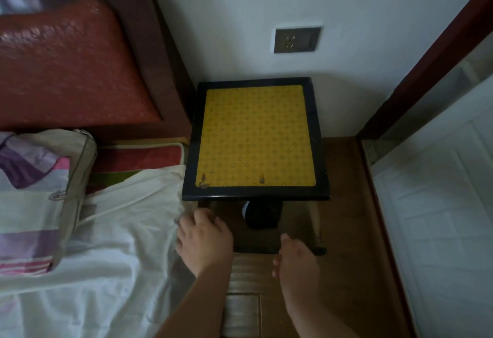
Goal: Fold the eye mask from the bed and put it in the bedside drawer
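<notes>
In the open drawer (269, 233) between both hands lies the eye mask (262, 215).

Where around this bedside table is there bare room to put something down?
The yellow mat on the bedside table is wholly bare inside its black border. The open drawer is crowded: a dark folded item lies in the middle, with the left hand and right hand at its front corners.

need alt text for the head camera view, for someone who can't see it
Seen from above, a person's left hand and right hand rest at the front of an open bedside drawer holding a dark folded eye mask. The nightstand has a yellow patterned top; a bed with white bedding lies to the left.
</notes>
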`<state>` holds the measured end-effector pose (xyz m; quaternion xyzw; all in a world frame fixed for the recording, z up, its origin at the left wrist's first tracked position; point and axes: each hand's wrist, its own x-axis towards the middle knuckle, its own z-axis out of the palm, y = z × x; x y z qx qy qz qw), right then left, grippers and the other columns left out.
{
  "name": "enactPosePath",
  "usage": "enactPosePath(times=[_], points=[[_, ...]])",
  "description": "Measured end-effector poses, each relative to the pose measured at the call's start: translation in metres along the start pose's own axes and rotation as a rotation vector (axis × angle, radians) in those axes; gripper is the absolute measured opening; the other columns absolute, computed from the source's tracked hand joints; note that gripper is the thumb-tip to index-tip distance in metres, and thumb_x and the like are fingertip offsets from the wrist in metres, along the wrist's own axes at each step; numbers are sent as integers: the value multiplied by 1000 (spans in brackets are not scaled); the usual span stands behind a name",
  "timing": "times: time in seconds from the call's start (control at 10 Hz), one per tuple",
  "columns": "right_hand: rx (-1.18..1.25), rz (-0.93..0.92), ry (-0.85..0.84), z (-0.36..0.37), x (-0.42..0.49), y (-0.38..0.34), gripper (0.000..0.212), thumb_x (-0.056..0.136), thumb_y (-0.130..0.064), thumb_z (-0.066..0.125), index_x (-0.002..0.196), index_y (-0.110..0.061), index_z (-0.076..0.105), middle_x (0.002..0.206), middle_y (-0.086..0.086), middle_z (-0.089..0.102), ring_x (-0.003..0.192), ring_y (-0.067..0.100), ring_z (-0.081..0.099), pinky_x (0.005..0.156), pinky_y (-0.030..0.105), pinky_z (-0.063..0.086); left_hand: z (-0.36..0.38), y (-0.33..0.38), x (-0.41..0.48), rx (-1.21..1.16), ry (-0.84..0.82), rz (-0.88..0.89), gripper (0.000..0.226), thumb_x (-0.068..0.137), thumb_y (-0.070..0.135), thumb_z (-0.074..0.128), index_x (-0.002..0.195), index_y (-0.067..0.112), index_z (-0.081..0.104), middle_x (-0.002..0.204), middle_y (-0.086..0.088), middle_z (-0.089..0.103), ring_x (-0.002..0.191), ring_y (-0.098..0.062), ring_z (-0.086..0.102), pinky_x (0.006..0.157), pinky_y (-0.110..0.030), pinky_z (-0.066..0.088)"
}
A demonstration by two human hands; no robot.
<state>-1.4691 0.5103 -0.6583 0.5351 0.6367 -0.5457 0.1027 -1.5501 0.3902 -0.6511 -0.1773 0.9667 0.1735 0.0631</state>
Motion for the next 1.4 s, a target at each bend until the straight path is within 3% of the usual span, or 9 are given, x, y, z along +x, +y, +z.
enactPosePath(times=[0.1, 0.2, 0.3, 0.4, 0.7, 0.9, 1.1, 1.2, 1.4], points=[[158, 342, -43, -6, -7, 2, 22, 103, -26, 54, 101, -9, 68, 89, 14, 72, 70, 23, 69, 60, 34, 57, 1, -15, -8, -159, 45, -193, 56, 92, 20, 55, 146, 13, 42, 160, -19, 35, 142, -44, 38, 113, -57, 35], [467, 555, -159, -14, -8, -4, 34, 104, -1, 42, 134, -10, 54, 134, 21, 59, 125, 38, 60, 102, 50, 53, 13, -35, -2, -554, -45, -695, 62, 99, 29, 51, 152, 2, 35, 158, -27, 37, 140, -49, 42, 116, -56, 37], [770, 621, -139, -18, -3, -11, 33, 103, 0, 41, 130, -10, 55, 136, 24, 58, 125, 44, 58, 105, 60, 48, 21, -36, 1, -1038, -272, -997, 63, 100, 49, 47, 153, 15, 40, 149, -18, 50, 126, -46, 55, 103, -61, 50], [884, 559, -105, -16, 0, -11, 39, 99, 0, 48, 135, -12, 54, 122, 24, 63, 106, 41, 65, 101, 59, 51, 24, -26, 4, -1369, -277, -1074, 60, 98, 51, 52, 153, 29, 40, 148, -14, 51, 107, -40, 60, 84, -56, 56], [1106, 398, -224, -9, 28, -43, 32, 89, 10, 38, 111, -4, 55, 127, 28, 58, 121, 45, 57, 101, 58, 48, 20, 21, 17, -1692, -300, -937, 40, 103, 42, 49, 139, 24, 53, 133, -15, 56, 138, -39, 49, 109, -65, 44], [1135, 370, -264, -6, 60, -70, 46, 85, 16, 38, 124, -3, 52, 125, 29, 58, 125, 47, 56, 100, 60, 50, 25, 39, 51, -1689, -374, -866, 32, 103, 38, 52, 127, 17, 55, 125, -18, 60, 131, -40, 53, 109, -67, 44], [958, 372, -292, -11, 68, -62, 20, 96, 5, 50, 110, -7, 59, 118, 23, 67, 109, 40, 68, 88, 55, 58, 23, 39, 58, -1475, -429, -808, 32, 104, 37, 51, 129, 19, 54, 131, -19, 60, 125, -39, 59, 100, -60, 52], [676, 374, -323, -17, 57, -58, 13, 101, -8, 54, 112, -10, 59, 113, 20, 68, 100, 37, 72, 77, 50, 62, 18, 32, 53, -1078, -423, -716, 39, 103, 35, 50, 133, 10, 57, 127, -22, 64, 119, -41, 62, 101, -57, 53], [-76, 63, -359, -43, 23, -82, 20, 103, -12, 51, 116, -19, 64, 107, 6, 70, 91, 23, 74, 77, 39, 65, -35, 21, 29, 18, -246, 132, 33, 102, 41, 40, 113, 22, 64, 118, -2, 62, 91, -23, 63, 73, -33, 45]])
